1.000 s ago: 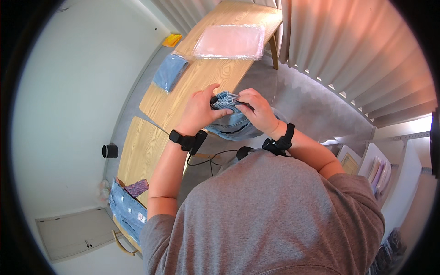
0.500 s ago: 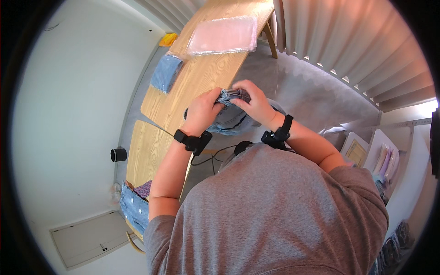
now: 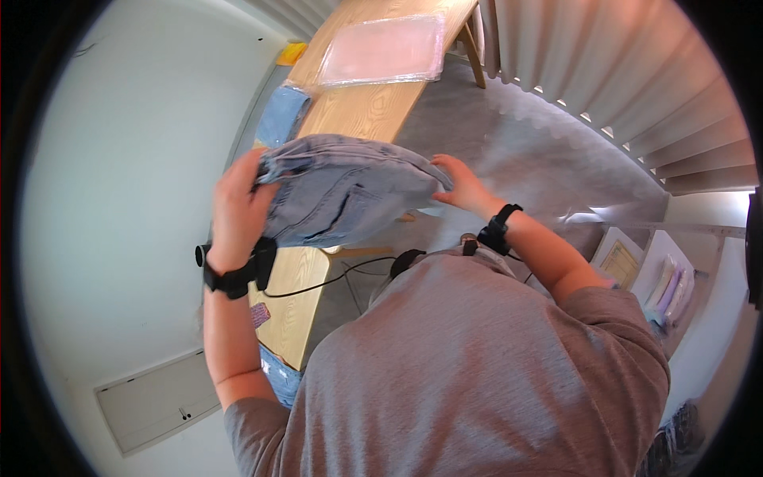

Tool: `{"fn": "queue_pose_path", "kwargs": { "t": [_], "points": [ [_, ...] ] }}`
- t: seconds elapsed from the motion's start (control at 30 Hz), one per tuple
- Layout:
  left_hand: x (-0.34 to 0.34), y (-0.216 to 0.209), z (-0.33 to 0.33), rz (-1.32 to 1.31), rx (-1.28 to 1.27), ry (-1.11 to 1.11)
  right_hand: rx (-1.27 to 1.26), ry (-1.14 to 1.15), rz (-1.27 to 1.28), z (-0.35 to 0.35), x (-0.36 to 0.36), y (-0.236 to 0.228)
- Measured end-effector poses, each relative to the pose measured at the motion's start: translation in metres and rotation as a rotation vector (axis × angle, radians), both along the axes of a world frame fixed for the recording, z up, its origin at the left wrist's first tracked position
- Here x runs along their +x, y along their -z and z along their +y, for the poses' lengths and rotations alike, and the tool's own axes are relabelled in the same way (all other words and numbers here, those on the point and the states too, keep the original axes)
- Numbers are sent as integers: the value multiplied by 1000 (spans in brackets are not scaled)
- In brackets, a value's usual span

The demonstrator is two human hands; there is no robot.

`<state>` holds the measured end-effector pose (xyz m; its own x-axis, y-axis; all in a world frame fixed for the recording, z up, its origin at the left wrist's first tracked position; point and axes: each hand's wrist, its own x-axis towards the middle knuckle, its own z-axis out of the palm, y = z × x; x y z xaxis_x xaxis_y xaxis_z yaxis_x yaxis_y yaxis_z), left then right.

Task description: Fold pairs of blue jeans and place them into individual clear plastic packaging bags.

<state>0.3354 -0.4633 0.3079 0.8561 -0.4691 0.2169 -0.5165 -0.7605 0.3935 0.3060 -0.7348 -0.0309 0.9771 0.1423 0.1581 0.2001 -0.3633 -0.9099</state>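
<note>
**Denim garment lifted and spread between two hands**

Compared with a moment earlier, the bundle of grey-blue denim [image 3: 342, 195] is now rising off the desk [image 3: 358, 119] and opening out wide, where it was bunched small between the hands. That suggests the work is moving from gathering to unfolding or straightening. The left hand [image 3: 237, 208] is closing around the garment's left edge, fingers curled over a thick seam. The right hand [image 3: 461, 187] is pinching the far right edge, fingers partly hidden behind the cloth. The denim is looking soft, faded and rumpled (a dark slit, perhaps a pocket, is showing). Behind, on the pale wood-grain desk, a glossy clear plastic bag [image 3: 385, 49] is lying flat, and a folded blue cloth [image 3: 280, 115] is sitting at the left edge.
</note>
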Motion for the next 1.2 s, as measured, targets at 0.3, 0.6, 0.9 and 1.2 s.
{"fn": "queue_pose_path", "kwargs": {
  "t": [0.3, 0.6, 0.9, 1.2],
  "points": [
    [-39, -51, 35, -178, -55, -299, -71, 88, -113, 31, 24, 60],
    [-69, -80, 84, -359, -2, -503, -416, 390, -353, 32, 43, 78],
    [-77, -69, 87, -322, 122, -570, -563, -68, 53, 33, 32, 118],
    [-75, -66, 88, -384, 103, -524, -480, -154, 103, 37, 17, 146]
  ]
}}
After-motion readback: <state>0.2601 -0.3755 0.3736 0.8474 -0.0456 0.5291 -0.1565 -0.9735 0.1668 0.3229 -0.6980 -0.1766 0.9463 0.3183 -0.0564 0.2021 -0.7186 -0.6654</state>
